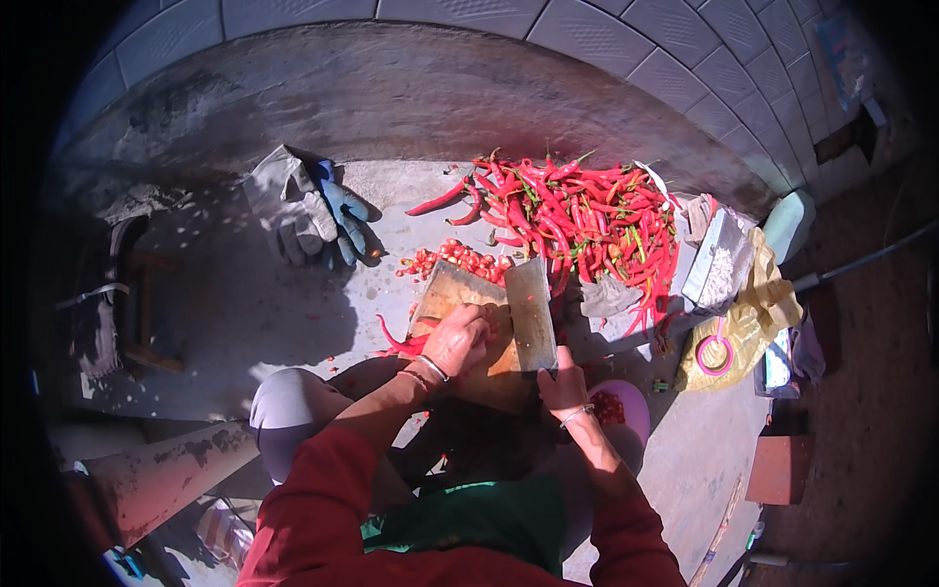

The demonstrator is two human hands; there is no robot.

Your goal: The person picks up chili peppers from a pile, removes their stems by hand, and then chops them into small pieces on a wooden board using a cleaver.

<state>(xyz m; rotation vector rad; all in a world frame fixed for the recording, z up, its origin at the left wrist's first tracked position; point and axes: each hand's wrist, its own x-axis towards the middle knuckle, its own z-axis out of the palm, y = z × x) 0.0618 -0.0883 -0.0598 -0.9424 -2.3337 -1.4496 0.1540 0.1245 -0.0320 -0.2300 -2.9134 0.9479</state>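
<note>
Red chilli peppers (587,220) spread in a broad heap on the grey concrete, beyond the hands and to the right. Through the head camera I look down on two bare hands at a worn wooden chopping board (462,289). My right hand (562,384) is wrapped round the handle of a wide metal cleaver (531,315), its broad face turned up toward me. My left hand (462,338) rests over the board with its fingers curled in; I cannot tell whether a pepper is pinched beneath them.

What matters most, I judge, is the narrow gap between blade and knuckles: the cleaver lies just to the right of the left fingers, its long axis running away from the body, with the right hand at the near end. A few loose whole peppers (403,344) lie at the board's left side, against or just beside the left hand, pointing roughly crosswise toward it; the left hand is much the nearer. Chopped red pieces (455,262) gather past the board's far edge, ahead of both hands. Near the right wrist sits a pink bowl (634,406) with more red bits inside.
</note>
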